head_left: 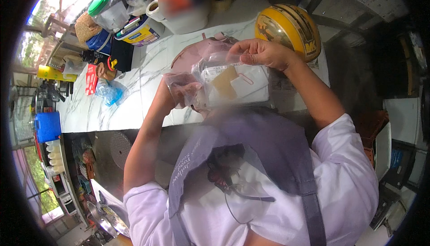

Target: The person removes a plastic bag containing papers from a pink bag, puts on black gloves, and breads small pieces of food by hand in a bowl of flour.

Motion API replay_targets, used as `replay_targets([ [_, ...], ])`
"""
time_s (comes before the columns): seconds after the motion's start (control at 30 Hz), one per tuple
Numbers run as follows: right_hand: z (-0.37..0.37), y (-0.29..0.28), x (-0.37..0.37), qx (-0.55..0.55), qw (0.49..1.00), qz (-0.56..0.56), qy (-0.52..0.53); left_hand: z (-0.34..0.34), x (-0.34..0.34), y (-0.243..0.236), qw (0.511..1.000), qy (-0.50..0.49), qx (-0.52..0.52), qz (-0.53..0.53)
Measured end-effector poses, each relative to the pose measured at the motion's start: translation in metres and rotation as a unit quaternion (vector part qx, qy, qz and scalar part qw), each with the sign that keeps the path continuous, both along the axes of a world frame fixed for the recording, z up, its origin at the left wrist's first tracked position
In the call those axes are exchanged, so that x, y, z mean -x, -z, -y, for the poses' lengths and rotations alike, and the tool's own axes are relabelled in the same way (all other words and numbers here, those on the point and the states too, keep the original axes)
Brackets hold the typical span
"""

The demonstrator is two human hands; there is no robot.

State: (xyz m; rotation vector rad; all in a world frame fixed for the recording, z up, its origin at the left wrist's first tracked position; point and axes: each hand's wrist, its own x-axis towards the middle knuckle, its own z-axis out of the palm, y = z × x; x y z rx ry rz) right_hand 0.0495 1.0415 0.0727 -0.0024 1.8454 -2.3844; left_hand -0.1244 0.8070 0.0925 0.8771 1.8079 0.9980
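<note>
Between my hands is a clear plastic bag (199, 73) with printed white sheets (257, 91) in it. A tan piece of paper (224, 85) and a small folded white paper with a reddish paper clip (245, 79) lie over the sheets. My left hand (181, 91) grips the bag's left side, the crinkled film partly covering the fingers. At the top right edge, my right hand (266, 53) pinches the film between thumb and fingers. Just behind the bag, a pink fabric bag (195, 53) rests on the white marble-patterned table (139, 73).
A yellow helmet (289, 29) stands at the table's far right. Along the back left are a green-lidded jar (107, 11), a blue-and-yellow tub (141, 32) and a paper roll (154, 9). A blue plastic bag (109, 92) and a red box (91, 79) lie at left.
</note>
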Motion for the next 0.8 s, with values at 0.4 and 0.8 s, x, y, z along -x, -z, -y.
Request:
replay_targets([
  [0.4,0.053,0.057,-0.036,0.558,0.803,-0.15,0.147,0.001,-0.01,0.035,0.902,-0.119,-0.202,0.364],
  [0.8,0.048,-0.017,0.003,0.454,0.77,-0.187,0.407,-0.032,-0.067,0.005,0.933,0.035,-0.244,-0.263],
])
